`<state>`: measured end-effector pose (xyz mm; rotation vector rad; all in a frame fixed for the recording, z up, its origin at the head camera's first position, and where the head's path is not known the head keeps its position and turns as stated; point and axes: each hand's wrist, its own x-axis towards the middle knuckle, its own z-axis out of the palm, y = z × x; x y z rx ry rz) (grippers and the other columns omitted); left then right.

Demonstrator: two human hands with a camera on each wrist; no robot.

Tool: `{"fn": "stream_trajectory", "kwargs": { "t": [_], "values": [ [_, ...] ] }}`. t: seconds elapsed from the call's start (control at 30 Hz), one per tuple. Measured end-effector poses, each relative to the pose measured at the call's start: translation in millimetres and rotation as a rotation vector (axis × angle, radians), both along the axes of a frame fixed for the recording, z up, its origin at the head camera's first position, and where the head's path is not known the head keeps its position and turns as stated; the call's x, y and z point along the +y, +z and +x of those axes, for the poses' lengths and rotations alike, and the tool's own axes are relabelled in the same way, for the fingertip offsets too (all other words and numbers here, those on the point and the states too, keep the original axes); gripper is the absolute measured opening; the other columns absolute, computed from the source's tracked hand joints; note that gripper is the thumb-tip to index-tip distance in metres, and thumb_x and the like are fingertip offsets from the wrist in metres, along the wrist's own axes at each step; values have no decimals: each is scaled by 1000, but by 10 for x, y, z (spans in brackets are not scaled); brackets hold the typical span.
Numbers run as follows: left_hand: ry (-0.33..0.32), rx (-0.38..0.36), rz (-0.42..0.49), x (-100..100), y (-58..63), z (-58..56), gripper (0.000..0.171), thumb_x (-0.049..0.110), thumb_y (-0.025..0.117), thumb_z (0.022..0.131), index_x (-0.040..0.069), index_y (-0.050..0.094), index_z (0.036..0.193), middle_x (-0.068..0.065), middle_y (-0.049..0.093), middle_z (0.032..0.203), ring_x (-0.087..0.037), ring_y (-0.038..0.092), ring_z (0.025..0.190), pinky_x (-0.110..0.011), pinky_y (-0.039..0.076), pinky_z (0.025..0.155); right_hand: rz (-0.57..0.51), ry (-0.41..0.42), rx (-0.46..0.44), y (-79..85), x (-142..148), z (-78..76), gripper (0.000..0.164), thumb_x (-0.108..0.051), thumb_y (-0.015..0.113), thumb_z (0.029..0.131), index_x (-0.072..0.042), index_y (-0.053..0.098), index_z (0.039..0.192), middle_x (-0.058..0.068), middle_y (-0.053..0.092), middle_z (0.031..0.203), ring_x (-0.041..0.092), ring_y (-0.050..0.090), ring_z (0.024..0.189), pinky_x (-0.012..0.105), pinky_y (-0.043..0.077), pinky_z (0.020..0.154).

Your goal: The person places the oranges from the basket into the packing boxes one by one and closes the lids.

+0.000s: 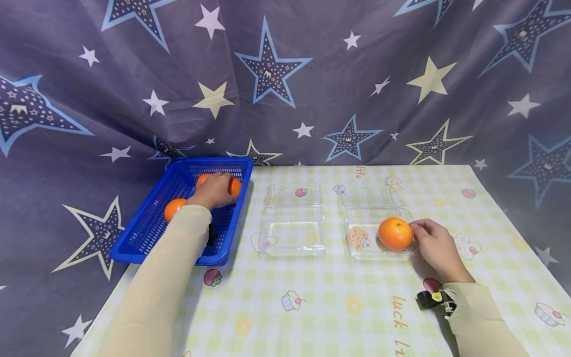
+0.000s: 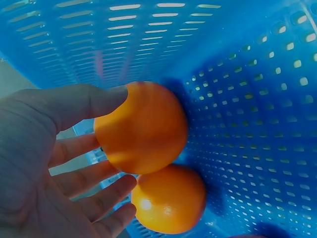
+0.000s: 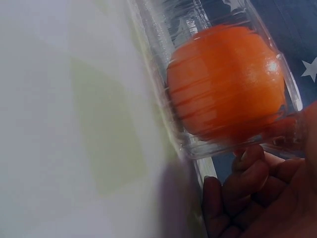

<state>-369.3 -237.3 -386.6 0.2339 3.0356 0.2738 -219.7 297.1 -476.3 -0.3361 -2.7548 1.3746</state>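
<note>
Inside the blue basket (image 1: 129, 250), my left hand (image 1: 214, 191) is on an orange (image 2: 148, 129). Its thumb lies over the fruit, and the index and middle fingertips reach the side, partly hidden behind it. A second orange (image 2: 171, 201) sits just below, by the ring and little fingers. My right hand (image 1: 437, 245) pinches the edge of a clear plastic box (image 3: 198, 148) between thumb and index finger. An orange (image 1: 395, 233) sits in the right part of that box, beside the thumb; its lid (image 1: 368, 197) lies folded back.
Another clear plastic box (image 1: 292, 253) stands open between the basket and the right box. One more orange (image 1: 174, 209) lies in the basket, left of the left wrist. A checked cloth (image 1: 321, 307) covers the table, and a starry curtain (image 1: 325, 89) hangs behind.
</note>
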Motion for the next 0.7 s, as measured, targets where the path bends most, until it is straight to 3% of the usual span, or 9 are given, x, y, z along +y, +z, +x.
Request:
{"fn": "stream_trajectory", "kwargs": {
  "t": [0.47, 0.7],
  "values": [
    [13, -18, -1, 7, -25, -60, 75, 22, 86, 81, 0, 48, 142, -20, 63, 119, -37, 60, 101, -54, 51, 97, -17, 2, -18, 1, 3, 8, 50, -40, 35, 110, -1, 56, 135, 22, 59, 126, 33, 52, 108, 39, 42, 84],
    [-6, 10, 1, -17, -8, -33, 66, 19, 85, 80, 0, 53, 135, -20, 64, 116, -37, 61, 99, -53, 53, 92, -13, -8, -12, 18, -12, 3, 48, -38, 36, 110, -1, 57, 133, 22, 60, 125, 33, 53, 107, 37, 42, 81]
  ]
}}
